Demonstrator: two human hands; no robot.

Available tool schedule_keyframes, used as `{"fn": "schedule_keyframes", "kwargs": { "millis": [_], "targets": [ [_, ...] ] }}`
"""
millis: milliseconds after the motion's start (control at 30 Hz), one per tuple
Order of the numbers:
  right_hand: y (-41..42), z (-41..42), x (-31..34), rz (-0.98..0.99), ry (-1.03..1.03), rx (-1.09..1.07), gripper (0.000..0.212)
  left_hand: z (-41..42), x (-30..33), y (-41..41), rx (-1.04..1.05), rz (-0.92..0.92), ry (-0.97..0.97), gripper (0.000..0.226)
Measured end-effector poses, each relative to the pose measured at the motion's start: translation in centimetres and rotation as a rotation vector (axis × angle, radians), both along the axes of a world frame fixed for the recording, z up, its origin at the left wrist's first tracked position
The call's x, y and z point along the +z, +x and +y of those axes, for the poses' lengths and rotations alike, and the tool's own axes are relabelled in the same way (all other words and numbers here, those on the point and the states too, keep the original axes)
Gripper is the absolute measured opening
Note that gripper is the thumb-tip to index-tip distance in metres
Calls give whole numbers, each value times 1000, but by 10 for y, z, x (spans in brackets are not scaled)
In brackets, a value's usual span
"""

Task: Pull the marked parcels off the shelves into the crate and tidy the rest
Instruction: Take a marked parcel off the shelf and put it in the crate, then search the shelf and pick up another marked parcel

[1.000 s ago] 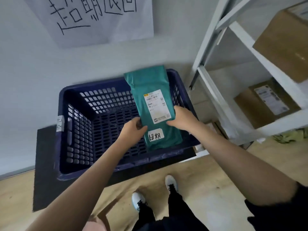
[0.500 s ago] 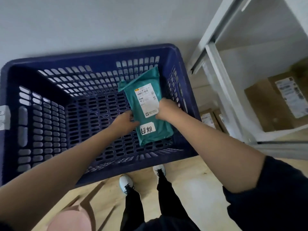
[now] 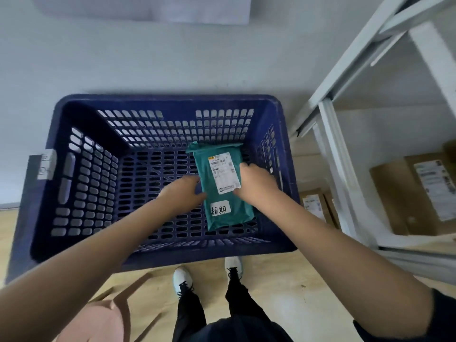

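Note:
A green plastic mailer parcel (image 3: 223, 208) with a white shipping label and a small handwritten white sticker lies low inside the dark blue slotted crate (image 3: 81, 183), toward its right side. My left hand (image 3: 183, 193) grips the parcel's left edge. My right hand (image 3: 255, 182) holds its right edge, fingers curled over the shipping label. The parcel looks to be at or just above the crate floor; I cannot tell if it touches.
White metal shelving (image 3: 345, 169) stands to the right of the crate. It holds a brown cardboard box (image 3: 407, 193) on a low shelf and smaller boxes (image 3: 317, 206) beneath. A grey wall is behind the crate. My feet (image 3: 182, 280) stand on the wooden floor just before it.
Both hands have carried the green parcel down from above the crate's rim to deep inside it. My head has tilted down over the crate.

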State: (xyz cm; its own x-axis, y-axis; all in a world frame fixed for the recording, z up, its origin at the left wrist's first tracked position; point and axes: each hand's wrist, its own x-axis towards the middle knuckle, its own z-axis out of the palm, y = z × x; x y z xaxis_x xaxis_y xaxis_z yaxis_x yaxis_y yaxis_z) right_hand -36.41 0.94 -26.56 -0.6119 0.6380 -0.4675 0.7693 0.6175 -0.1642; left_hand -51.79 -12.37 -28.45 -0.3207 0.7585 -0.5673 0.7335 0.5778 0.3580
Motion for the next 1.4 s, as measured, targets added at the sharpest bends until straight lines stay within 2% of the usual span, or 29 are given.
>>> {"fn": "schedule_keyframes", "kwargs": {
  "millis": [133, 300, 633, 833, 1067, 1300, 1400],
  "targets": [
    [26, -19, 44, 111, 106, 164, 41, -24, 48, 18, -23, 189, 64, 58],
    [54, -35, 90, 254, 203, 224, 51, -55, 83, 53, 29, 359, 202, 58],
    [114, -63, 150, 453, 309, 216, 59, -91, 140, 107, 43, 519, 376, 60],
    [172, -99, 176, 508, 358, 94, 56, -97, 174, 142, 16, 521, 507, 60],
    [258, -121, 186, 482, 393, -3, 55, -95, 194, 215, -53, 457, 556, 60],
    [358, -102, 213, 573, 391, -125, 45, -74, 229, 324, -263, 442, 736, 41],
    [408, -81, 226, 627, 370, -176, 41, -49, 240, 387, -360, 423, 825, 43]
  ]
}}
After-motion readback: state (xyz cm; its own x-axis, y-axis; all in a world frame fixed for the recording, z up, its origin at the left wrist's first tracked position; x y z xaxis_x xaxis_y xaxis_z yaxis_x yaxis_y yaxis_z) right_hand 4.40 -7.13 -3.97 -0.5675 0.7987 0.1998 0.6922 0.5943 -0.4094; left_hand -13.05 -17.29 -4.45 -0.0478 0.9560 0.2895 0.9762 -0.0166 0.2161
